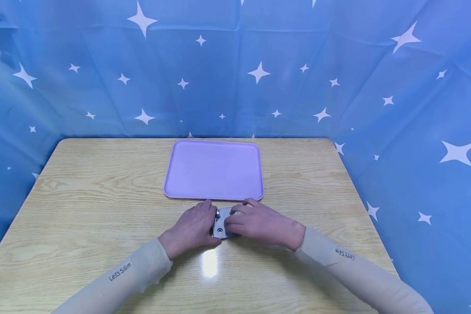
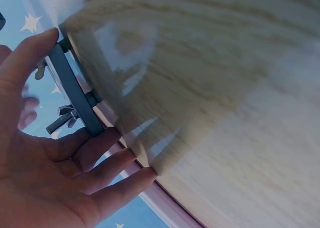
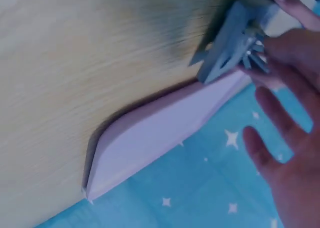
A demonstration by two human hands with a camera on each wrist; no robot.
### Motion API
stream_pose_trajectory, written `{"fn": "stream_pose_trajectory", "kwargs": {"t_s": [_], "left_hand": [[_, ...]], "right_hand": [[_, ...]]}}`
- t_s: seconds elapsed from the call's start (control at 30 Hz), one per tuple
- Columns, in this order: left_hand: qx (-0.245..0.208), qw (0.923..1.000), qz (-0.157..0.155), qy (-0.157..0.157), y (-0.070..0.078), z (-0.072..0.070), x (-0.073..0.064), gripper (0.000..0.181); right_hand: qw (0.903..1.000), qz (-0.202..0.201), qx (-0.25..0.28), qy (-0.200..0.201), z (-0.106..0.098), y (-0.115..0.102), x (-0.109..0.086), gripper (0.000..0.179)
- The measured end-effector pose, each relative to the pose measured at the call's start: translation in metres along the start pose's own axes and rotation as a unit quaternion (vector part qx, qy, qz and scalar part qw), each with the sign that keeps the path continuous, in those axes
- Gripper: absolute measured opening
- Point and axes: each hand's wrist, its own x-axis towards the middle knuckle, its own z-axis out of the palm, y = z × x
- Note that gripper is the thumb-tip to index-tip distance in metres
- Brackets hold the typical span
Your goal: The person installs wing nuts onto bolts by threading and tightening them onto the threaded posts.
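A grey metal plate [image 1: 223, 220] with a hole and bolts through it is held a little above the table, by its near edge of the purple tray [image 1: 213, 197]. My left hand [image 1: 194, 224] grips the plate by its edges between thumb and forefinger. In the left wrist view, a wing nut [image 2: 66, 112] sits on a threaded bolt, and black bolt heads [image 2: 93, 97] stick out underneath. From the right, my right hand [image 1: 259, 222] reaches over the plate, its thumb and forefinger at a second wing nut [image 3: 256, 52]. Its other fingers are spread; the fingertips' contact is partly hidden.
The purple tray lies flat on the wood-grain table [image 1: 102, 196], just beyond both hands. Blue curtains [image 1: 220, 65] with white stars stand behind the table and along its sides.
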Motion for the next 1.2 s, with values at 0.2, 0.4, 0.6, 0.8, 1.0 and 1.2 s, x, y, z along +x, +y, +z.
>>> {"fn": "stream_pose_trajectory", "kwargs": {"t_s": [0.2,0.4,0.6,0.8,1.0,1.2], "left_hand": [[-0.01,0.9999,-0.001,0.0,0.001,0.0,0.0,0.061],[-0.006,0.9999,0.004,0.008,0.001,0.0,0.0,0.061],[-0.004,1.0,0.004,0.005,0.001,-0.001,0.001,0.062],[0.004,1.0,0.005,0.004,0.001,-0.001,0.0,0.063],[0.004,1.0,0.006,0.005,0.0,-0.001,0.0,0.063],[-0.001,1.0,0.005,0.007,-0.001,0.0,-0.001,0.062]], "right_hand": [[0.9947,-0.068,-0.077,-0.005,0.003,-0.001,0.002,0.019],[0.9934,-0.054,-0.101,0.007,0.009,-0.003,0.004,0.009],[0.9953,-0.001,-0.092,0.028,0.015,-0.008,0.007,0.003],[0.9932,0.091,-0.061,0.04,0.021,-0.018,0.011,0.011],[0.9905,0.133,0.015,0.031,0.017,-0.02,0.011,0.016],[0.9998,0.017,-0.007,-0.003,0.002,-0.005,0.004,0.026]]}}
